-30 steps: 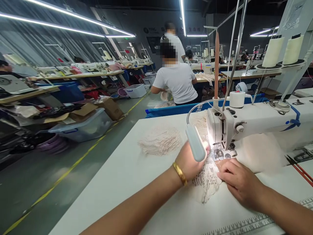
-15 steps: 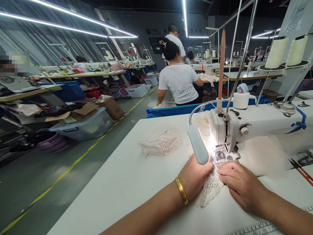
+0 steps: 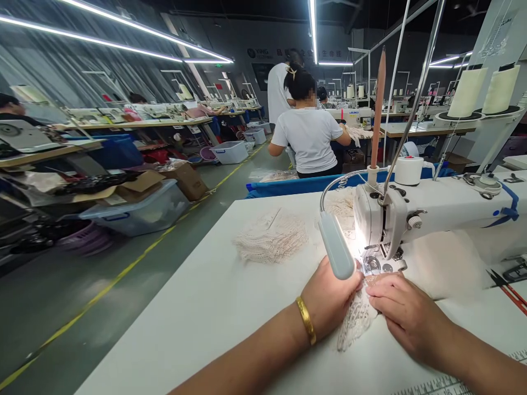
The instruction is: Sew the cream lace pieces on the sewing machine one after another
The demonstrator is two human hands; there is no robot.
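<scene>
A strip of cream lace [image 3: 354,322] lies under both hands, just in front of the needle area of a white sewing machine [image 3: 457,200]. My left hand [image 3: 329,293], with a gold bracelet at the wrist, closes on the lace's left edge; the grey lamp head [image 3: 338,247] hides some of its fingertips. On the lace's right edge, my right hand [image 3: 405,307] presses with its fingers bent and held together. Lamp light falls on the needle plate [image 3: 373,265]. A pile of cream lace pieces [image 3: 272,238] rests on the table to the left.
Sheer cream fabric [image 3: 447,263] lies beneath the machine arm. Red-handled scissors [image 3: 510,293] are at the right, and a ruler scale [image 3: 444,385] marks the near table edge. Beyond a blue cloth trough [image 3: 280,187] sits a co-worker [image 3: 310,137]. Plastic bins [image 3: 140,211] line the aisle.
My hands and the lace have barely moved. The co-worker ahead sits more upright and further right, with an arm raised from the trough; the person behind has shifted left.
</scene>
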